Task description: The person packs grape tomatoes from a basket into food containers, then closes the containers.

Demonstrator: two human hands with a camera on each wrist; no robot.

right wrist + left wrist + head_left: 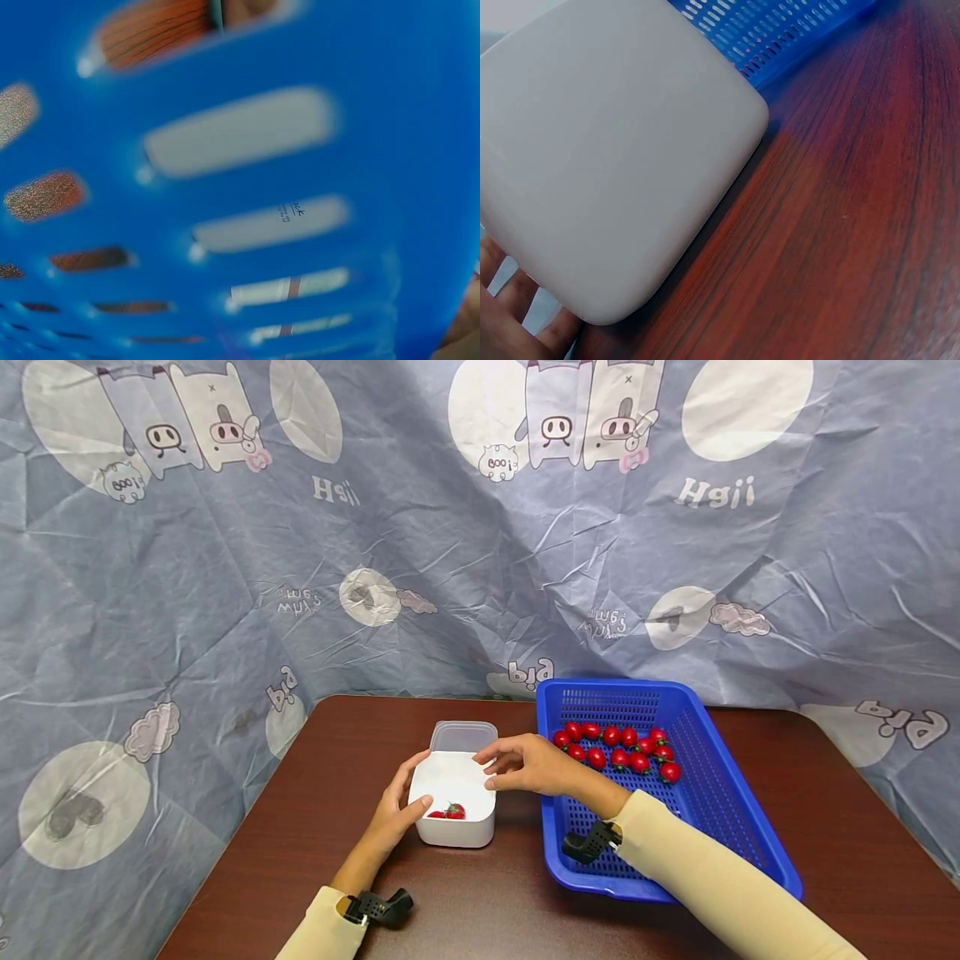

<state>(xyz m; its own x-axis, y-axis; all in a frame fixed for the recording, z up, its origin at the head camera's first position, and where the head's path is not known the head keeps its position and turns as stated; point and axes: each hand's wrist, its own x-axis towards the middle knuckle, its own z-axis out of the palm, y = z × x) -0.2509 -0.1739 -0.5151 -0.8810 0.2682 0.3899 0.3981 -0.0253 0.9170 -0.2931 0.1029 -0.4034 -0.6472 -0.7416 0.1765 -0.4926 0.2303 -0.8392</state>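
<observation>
My left hand (393, 806) holds a white box (453, 831) by its left side, thumb over the near rim and fingers along the wall. Red cherry tomatoes (455, 811) with green stems lie inside at the near end. Over the box's right rim hovers my right hand (528, 764), its fingers loosely bent and parted from the thumb, nothing seen between them. In the left wrist view the box's smooth wall (622, 157) fills much of the picture, with fingers (517, 296) at its lower left. The right wrist view is mostly the basket's slotted wall (405, 150).
A blue plastic basket (738, 785) stands right of the box, under my right forearm. Several cherry tomatoes (596, 758) lie toward its far end. Behind the box is a translucent lid or tub (465, 735). A printed cloth (450, 543) hangs behind the brown table (300, 810).
</observation>
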